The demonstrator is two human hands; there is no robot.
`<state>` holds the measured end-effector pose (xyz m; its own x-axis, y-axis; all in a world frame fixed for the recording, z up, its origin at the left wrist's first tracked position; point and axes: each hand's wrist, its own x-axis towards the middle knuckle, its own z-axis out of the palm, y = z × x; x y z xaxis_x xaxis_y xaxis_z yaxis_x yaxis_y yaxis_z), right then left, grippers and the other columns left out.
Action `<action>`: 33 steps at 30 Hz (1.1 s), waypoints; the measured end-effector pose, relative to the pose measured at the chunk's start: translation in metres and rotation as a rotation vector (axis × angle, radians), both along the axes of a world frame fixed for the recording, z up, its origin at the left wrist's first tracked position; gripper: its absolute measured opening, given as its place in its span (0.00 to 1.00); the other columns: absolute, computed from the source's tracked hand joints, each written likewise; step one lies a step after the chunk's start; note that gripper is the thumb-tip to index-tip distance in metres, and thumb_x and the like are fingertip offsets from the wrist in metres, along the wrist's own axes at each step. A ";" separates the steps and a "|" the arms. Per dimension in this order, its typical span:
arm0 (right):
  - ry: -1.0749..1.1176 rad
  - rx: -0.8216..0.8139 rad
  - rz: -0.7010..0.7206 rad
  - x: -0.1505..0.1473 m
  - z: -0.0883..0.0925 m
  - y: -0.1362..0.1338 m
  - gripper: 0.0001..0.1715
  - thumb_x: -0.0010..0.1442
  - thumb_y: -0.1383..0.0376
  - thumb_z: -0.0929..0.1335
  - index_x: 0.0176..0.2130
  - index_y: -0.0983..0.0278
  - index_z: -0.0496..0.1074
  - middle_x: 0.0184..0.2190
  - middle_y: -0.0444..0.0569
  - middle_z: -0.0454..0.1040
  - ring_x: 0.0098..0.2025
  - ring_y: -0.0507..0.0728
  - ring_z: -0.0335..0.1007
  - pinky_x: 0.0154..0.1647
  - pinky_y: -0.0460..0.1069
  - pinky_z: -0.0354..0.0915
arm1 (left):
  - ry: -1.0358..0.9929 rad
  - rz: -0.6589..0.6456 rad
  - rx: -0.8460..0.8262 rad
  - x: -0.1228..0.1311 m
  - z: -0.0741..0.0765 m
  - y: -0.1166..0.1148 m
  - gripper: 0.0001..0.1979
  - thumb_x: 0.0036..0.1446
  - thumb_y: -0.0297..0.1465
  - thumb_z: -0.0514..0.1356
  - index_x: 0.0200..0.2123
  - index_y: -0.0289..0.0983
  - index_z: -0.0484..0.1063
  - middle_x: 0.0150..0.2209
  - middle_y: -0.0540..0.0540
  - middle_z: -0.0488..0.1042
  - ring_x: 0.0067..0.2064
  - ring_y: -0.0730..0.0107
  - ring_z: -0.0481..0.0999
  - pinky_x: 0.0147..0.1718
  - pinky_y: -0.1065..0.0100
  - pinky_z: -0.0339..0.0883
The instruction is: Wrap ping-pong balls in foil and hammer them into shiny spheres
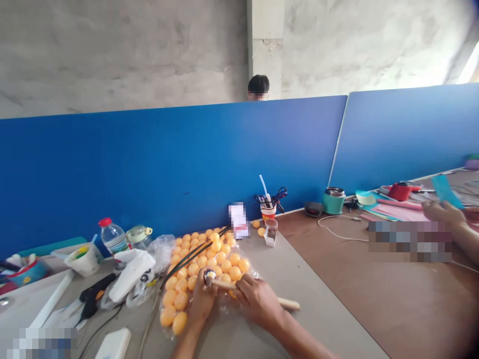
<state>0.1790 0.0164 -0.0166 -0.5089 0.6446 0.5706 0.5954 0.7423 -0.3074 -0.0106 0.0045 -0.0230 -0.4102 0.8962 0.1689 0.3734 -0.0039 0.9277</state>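
A tool that looks like a small hammer (223, 284) lies across both hands, with a pale wooden handle and a shiny rounded metal head. My left hand (200, 300) is closed at its head. My right hand (260, 300) wraps the handle, whose end sticks out to the right. Under and beyond the hands, many orange balls (181, 300) lie in a clear plastic bag; they look like table tennis balls. Two dark strips (189, 259) run across the bag. Two more orange balls (256, 224) sit behind it, near a small clear container (271, 232).
On the left are a glue gun (93, 294), a red-capped bottle (112, 234) and a white cup (83, 259). A paper cup of tools (268, 212) and a green flask (334, 200) stand by the blue partition (157, 169). At right, another person's hands (445, 214) hold blue paper.
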 end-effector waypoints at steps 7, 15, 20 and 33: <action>0.007 -0.033 -0.003 0.001 0.004 -0.001 0.12 0.64 0.68 0.61 0.29 0.62 0.66 0.28 0.44 0.71 0.25 0.50 0.65 0.26 0.46 0.51 | -0.008 -0.016 -0.005 0.001 0.003 -0.002 0.16 0.46 0.37 0.57 0.40 0.38 0.69 0.32 0.46 0.74 0.35 0.60 0.75 0.35 0.60 0.70; -0.003 -0.021 -0.018 -0.001 0.002 -0.001 0.12 0.64 0.67 0.61 0.28 0.62 0.66 0.27 0.44 0.71 0.25 0.50 0.64 0.26 0.46 0.51 | -0.014 -0.012 -0.019 -0.001 0.001 -0.001 0.16 0.47 0.37 0.58 0.40 0.38 0.69 0.32 0.45 0.74 0.34 0.60 0.74 0.35 0.60 0.70; 0.006 -0.020 0.006 0.000 0.002 -0.001 0.11 0.64 0.67 0.61 0.30 0.62 0.66 0.29 0.44 0.72 0.26 0.51 0.66 0.28 0.46 0.52 | -0.010 -0.022 -0.014 -0.002 -0.001 0.000 0.17 0.47 0.37 0.58 0.42 0.37 0.69 0.34 0.45 0.74 0.35 0.60 0.75 0.35 0.60 0.71; -0.001 -0.020 -0.005 -0.001 0.000 -0.001 0.13 0.64 0.66 0.61 0.28 0.62 0.66 0.27 0.44 0.71 0.24 0.50 0.64 0.26 0.46 0.52 | -0.001 -0.013 0.002 -0.002 0.001 0.000 0.15 0.46 0.35 0.57 0.40 0.38 0.69 0.34 0.44 0.75 0.37 0.59 0.75 0.37 0.59 0.71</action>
<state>0.1782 0.0157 -0.0170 -0.5060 0.6583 0.5573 0.5998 0.7329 -0.3212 -0.0121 0.0042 -0.0224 -0.3986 0.9011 0.1705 0.3719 -0.0112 0.9282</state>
